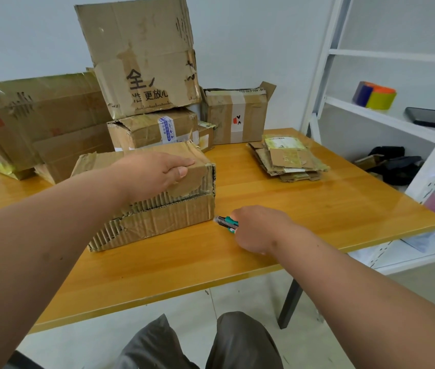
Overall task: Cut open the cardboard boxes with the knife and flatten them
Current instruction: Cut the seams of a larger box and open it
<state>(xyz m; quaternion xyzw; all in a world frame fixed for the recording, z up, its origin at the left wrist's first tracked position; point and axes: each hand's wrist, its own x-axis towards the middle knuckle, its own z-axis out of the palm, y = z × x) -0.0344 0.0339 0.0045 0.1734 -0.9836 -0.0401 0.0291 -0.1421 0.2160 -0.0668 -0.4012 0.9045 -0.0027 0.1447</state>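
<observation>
Cardboard box [157,198] near the desk's [317,198] middle, pinned from above by the left hand [155,173], fingers flat, thumb on its front. The right hand [256,230] is wrapped around the knife [225,222], tip at the box's lower right corner; judged best drawn along the taped seam, away from the bracing hand

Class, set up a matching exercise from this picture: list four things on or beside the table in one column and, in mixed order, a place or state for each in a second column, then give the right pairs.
Column 1
1. knife
2. front box
3. flattened cardboard pile
4. tape rolls

Column 2
A. on the white shelf
B. lying flat at the right rear of the table
C. gripped in the right hand
D. under the left hand, which rests on its top

Pairs: 1-C, 2-D, 3-B, 4-A
</observation>
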